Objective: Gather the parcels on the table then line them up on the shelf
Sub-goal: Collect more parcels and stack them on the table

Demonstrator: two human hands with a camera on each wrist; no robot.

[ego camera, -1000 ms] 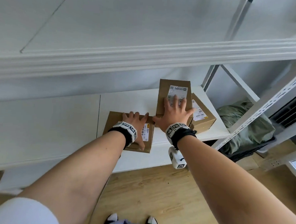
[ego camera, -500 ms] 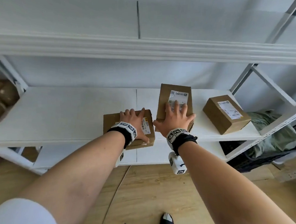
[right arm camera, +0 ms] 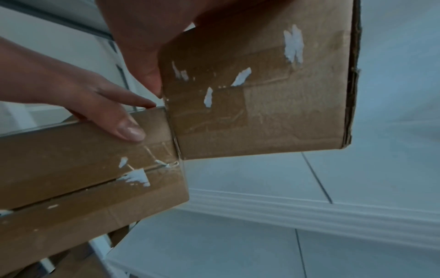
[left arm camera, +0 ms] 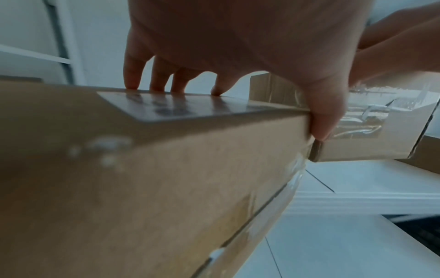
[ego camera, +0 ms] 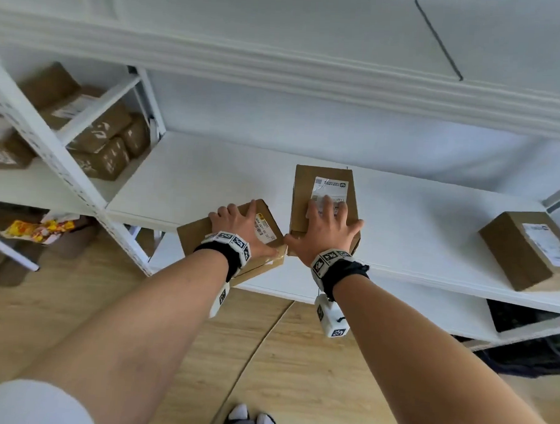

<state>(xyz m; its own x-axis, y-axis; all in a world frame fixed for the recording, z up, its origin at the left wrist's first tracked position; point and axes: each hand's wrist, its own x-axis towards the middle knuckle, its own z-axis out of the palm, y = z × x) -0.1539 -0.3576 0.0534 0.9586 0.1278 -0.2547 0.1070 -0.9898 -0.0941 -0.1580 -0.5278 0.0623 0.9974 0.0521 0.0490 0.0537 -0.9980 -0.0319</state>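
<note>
- The left hand (ego camera: 239, 224) holds the left parcel (ego camera: 206, 234), fingers curled over its far edge and thumb pressed on the near right corner, so this grip is grasping the box.
- This left parcel hangs partly over the front edge of the white shelf (ego camera: 417, 219), turned at an angle to that edge.
- The right hand (ego camera: 328, 229) lies spread on top of the right parcel (ego camera: 306, 187), thumb hooked down its left side, so this grip too is grasping its box.
- The right parcel sits further onto the shelf, its near end close to the front lip.
- In the right wrist view the near corners of the two parcels touch.
- A third parcel (ego camera: 529, 249) rests well apart at the shelf's right end; bare white board lies between it and the right parcel.
- More bare board runs left of the left parcel to the shelf upright (ego camera: 63, 165).
- Beyond that upright, more brown boxes (ego camera: 104, 137) are stacked on the neighbouring rack.
</note>
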